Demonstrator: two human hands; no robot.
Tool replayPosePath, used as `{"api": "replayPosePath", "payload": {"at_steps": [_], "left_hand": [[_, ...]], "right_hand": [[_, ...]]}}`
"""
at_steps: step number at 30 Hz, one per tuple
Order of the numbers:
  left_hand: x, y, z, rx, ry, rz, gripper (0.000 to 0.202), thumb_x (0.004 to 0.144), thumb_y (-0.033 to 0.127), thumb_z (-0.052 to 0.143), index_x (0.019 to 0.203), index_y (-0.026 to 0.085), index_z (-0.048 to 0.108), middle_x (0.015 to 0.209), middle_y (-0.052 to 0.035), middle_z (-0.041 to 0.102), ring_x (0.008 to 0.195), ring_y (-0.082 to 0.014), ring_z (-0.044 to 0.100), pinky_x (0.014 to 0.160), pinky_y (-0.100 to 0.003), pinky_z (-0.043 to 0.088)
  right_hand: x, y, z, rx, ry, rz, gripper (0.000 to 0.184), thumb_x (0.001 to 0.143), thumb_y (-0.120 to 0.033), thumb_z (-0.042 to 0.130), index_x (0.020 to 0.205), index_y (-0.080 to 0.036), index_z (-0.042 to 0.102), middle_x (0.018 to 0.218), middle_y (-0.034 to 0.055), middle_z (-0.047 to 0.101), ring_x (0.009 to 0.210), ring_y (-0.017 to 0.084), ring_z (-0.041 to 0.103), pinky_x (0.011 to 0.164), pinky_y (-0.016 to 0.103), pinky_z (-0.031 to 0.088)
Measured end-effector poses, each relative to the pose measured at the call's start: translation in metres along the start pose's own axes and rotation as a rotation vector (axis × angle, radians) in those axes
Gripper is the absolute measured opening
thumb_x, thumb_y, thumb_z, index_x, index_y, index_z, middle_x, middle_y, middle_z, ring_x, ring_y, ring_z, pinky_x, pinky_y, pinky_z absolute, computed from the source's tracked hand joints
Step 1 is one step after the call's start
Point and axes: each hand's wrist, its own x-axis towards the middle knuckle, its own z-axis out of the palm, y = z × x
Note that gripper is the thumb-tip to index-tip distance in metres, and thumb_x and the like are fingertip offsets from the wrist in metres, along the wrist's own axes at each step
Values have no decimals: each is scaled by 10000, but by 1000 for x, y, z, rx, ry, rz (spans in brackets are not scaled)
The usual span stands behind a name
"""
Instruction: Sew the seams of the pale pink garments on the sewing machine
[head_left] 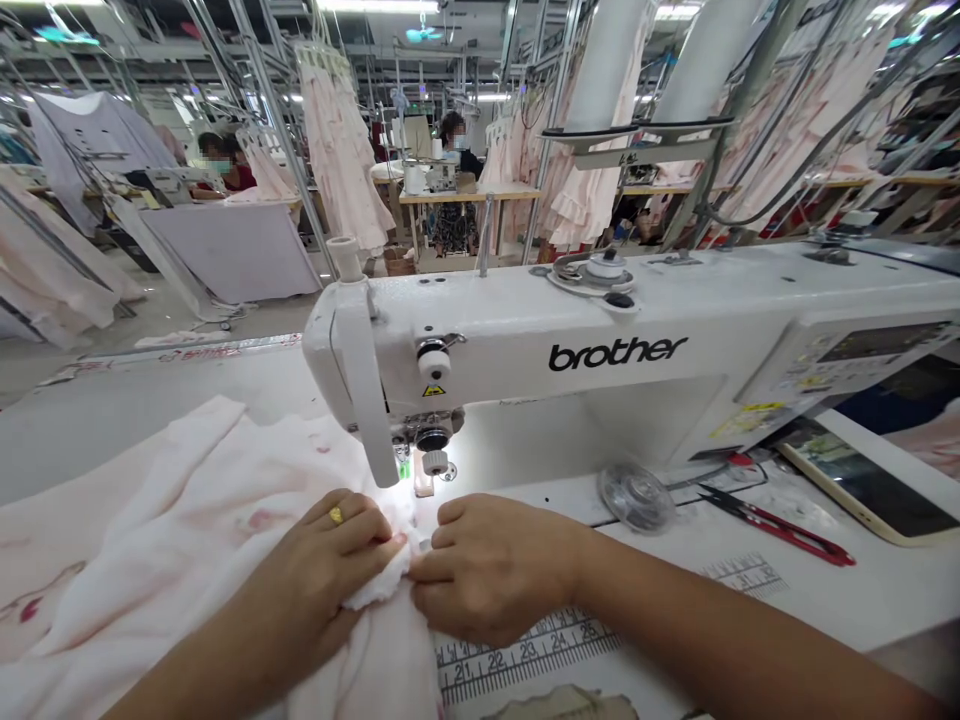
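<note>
A pale pink fabric (pixel 172 520) lies spread over the left of the white table and runs under the needle area of a white Brother sewing machine (pixel 570 350). My left hand (pixel 330 570), with a gold ring on one finger, pinches a bunched fold of this fabric just in front of the presser foot (pixel 424 480). My right hand (pixel 491 570) is closed on the same fold from the right, fingertips touching those of the left. Both hands rest on the table.
Red-handled thread snips (pixel 780 528), a clear bobbin (pixel 636 495) and a phone (pixel 862 480) lie to the right. A printed ruler strip (pixel 525 645) runs along the table front. Beyond, other people sit at sewing stations among hanging pink garments (pixel 341 150).
</note>
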Motion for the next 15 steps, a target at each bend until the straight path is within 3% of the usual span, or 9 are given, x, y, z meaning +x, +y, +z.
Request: {"api": "replayPosePath", "payload": {"at_steps": [9,15], "left_hand": [[4,-5,3,-33,26,-33,381,810,19,370,1013,199,637,933,-61,623,895,-211,540,853,-367,430],[10,-12,2,-1,53,-112,347,829,47,404,1007,214,651,934,-45,636,889,-208,555,830,-344,437]], "right_hand": [[0,-2,3,38,15,109,323,963,-384,507,720,-175,545,718,-34,589,525,115,432,586,319,315],[-3,4,-1,54,-50,208,175,950,-294,512,832,-170,546,829,-14,627,571,110,465,604,314,325]]}}
